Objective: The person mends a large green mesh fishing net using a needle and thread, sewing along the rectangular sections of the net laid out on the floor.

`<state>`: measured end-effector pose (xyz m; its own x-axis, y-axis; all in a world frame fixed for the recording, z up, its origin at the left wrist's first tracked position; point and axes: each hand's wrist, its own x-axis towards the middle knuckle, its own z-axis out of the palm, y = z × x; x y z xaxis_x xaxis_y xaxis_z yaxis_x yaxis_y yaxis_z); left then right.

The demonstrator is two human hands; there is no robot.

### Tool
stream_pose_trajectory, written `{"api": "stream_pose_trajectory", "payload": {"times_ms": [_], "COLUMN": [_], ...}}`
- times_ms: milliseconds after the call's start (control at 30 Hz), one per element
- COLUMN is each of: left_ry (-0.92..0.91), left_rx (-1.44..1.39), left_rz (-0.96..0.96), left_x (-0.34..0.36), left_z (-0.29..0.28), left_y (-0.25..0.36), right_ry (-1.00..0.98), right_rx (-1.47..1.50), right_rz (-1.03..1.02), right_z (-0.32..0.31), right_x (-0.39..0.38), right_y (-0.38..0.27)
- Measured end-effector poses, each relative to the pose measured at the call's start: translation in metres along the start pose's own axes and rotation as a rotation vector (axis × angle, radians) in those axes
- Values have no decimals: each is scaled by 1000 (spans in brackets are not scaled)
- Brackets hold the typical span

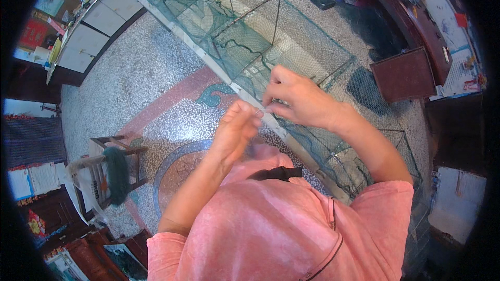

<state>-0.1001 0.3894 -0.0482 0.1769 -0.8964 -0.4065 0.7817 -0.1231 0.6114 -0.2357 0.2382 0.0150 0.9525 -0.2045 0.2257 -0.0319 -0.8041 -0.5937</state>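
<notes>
My left hand (pixel 237 130) and my right hand (pixel 303 99) come together over a long pale bar (pixel 200 53) that runs slantwise in front of me. Thumb and fingers are pinched on both hands, their tips almost touching. Whatever lies between them is too small to make out; it may be thin line. Just beyond the bar, and partly under my right hand, stretches a green mesh net (pixel 312 47) held out by dark rectangular frames, like a long net cage trap. A dark cord (pixel 247 49) runs along the mesh near my right fingers.
At left stands a wooden stool (pixel 136 164) with a bundle of green netting (pixel 119 176) and whitish plastic over it. Pale cabinets (pixel 99 26) line the far left. A dark red wooden desk (pixel 403 75) stands at far right, beyond the net. The floor is speckled and patterned.
</notes>
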Motion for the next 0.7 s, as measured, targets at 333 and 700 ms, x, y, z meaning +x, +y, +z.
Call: {"api": "stream_pose_trajectory", "payload": {"times_ms": [333,700], "left_ry": [-121,-43], "left_rx": [957,417], "left_rz": [738,347], "left_x": [-15,4], "left_z": [46,36], "left_y": [5,32], "right_ry": [433,519], "right_rx": [506,-3], "right_rz": [-117,-10], "right_z": [-27,-72], "right_x": [24,-1], "right_y": [-72,-31]}}
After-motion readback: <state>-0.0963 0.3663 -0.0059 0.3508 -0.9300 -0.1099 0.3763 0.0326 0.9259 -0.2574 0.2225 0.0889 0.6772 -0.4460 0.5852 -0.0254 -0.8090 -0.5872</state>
